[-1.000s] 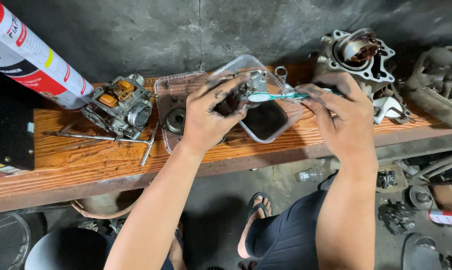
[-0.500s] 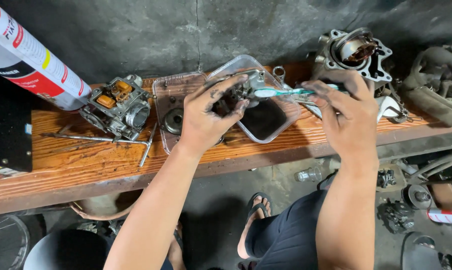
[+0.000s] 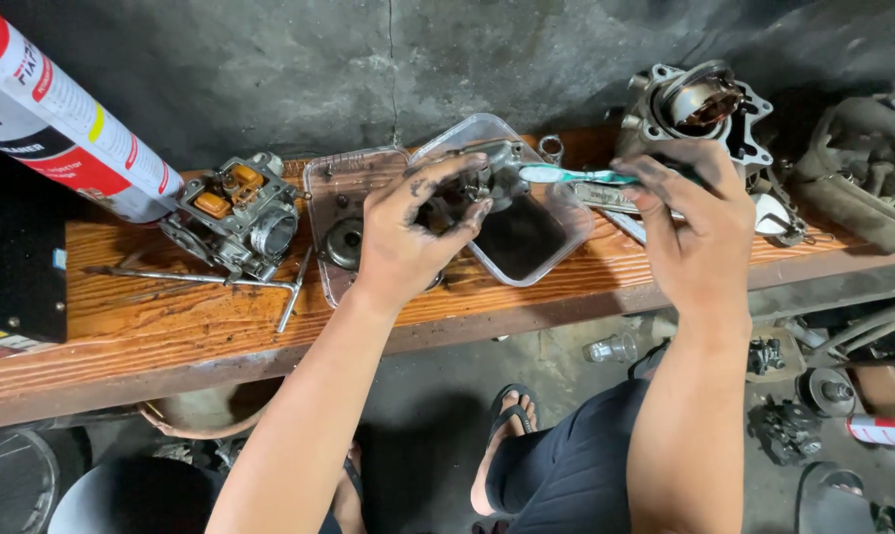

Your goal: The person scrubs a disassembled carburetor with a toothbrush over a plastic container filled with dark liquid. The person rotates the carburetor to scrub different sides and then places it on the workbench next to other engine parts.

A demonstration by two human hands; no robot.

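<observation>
My left hand [image 3: 413, 232], smeared with grime, grips a small grey metal carburetor part [image 3: 495, 181] over a clear plastic container [image 3: 556, 242] holding dark liquid. In my right hand [image 3: 700, 222] is a teal and white toothbrush [image 3: 576, 176], its bristle end touching the metal part. Both hands hover above a reddish wooden bench [image 3: 171, 321].
A second carburetor [image 3: 235, 213] and a T-handle wrench [image 3: 210, 282] lie on the bench at left. A clear lid [image 3: 341, 232] holds a round part. A red and white spray can [image 3: 62, 119] leans top left. An engine cylinder [image 3: 700, 109] stands at back right. Parts litter the floor [image 3: 813, 405].
The toothbrush has shifted slightly along the metal part, with small back and forth movement of my right hand. My left hand has kept the part over the container.
</observation>
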